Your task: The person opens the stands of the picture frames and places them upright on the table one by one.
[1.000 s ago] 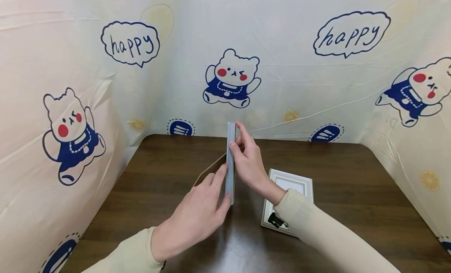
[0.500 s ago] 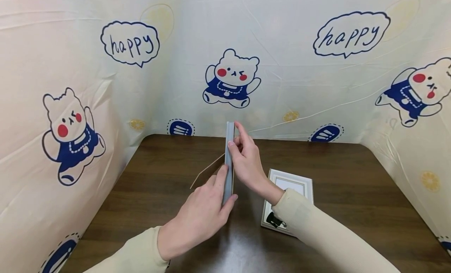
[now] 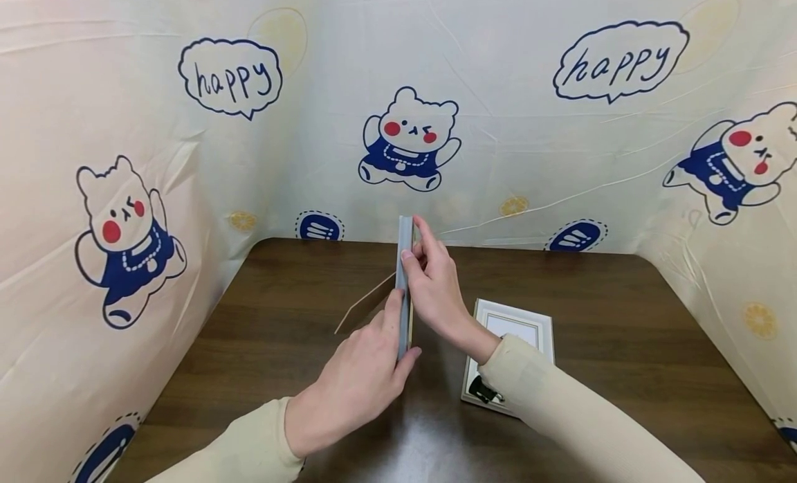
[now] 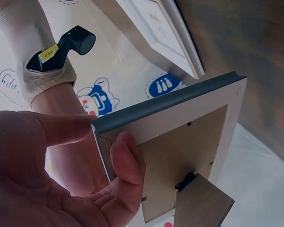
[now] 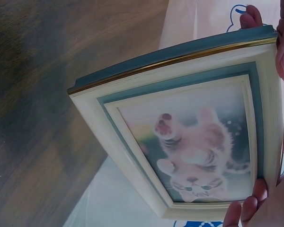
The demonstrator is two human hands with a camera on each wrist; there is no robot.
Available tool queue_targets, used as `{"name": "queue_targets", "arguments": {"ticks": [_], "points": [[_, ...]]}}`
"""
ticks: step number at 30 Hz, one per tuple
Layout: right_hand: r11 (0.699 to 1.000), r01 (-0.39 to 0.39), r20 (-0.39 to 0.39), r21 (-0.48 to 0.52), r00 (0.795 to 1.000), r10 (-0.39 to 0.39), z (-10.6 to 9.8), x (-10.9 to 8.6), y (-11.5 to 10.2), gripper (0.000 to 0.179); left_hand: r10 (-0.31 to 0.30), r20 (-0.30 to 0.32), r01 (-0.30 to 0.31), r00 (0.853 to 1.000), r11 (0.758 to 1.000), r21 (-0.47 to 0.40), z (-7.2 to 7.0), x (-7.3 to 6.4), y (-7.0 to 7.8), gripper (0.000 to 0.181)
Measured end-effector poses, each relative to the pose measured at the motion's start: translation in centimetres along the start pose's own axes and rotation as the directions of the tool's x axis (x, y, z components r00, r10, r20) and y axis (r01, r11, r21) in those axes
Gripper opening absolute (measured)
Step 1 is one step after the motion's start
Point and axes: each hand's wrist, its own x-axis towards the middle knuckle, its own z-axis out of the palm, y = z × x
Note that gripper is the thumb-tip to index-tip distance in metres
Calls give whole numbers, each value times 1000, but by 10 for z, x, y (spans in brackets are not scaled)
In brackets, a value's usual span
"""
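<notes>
A picture frame (image 3: 404, 282) stands edge-on between my hands in the head view. My left hand (image 3: 355, 379) grips its near lower part, the thumb passing round to the right side. Higher up, my right hand (image 3: 438, 286) holds the far part, thumb on the blue-grey edge. In the right wrist view its front shows a white and blue border around a kitten photo (image 5: 199, 151), upside down there. The brown backing (image 4: 170, 156) and its swung-out stand flap (image 4: 203, 203) appear in the left wrist view.
A second, white picture frame (image 3: 542, 324) lies on the dark wooden table (image 3: 623, 372), partly under the right forearm. A black device (image 3: 484, 389) sits at the right cuff. Printed cloth walls (image 3: 529, 158) surround the table's back and sides.
The picture frame and right hand have shifted slightly left. My left hand has moved a little right, and its thumb has come round past the frame's near edge.
</notes>
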Motion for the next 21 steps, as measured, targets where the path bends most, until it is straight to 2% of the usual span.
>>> {"name": "queue_targets", "arguments": {"ticks": [8,21], "points": [[1000,7,-3,-19,1000,-7,-1,2,-1,56,24,-21,-24,1000,1000,-8,2,3,-2,82],[1000,13,-4,-27,1000,-13,-1,4,-3,59,25,-31,-25,999,1000,-18,3,3,-6,80]]}}
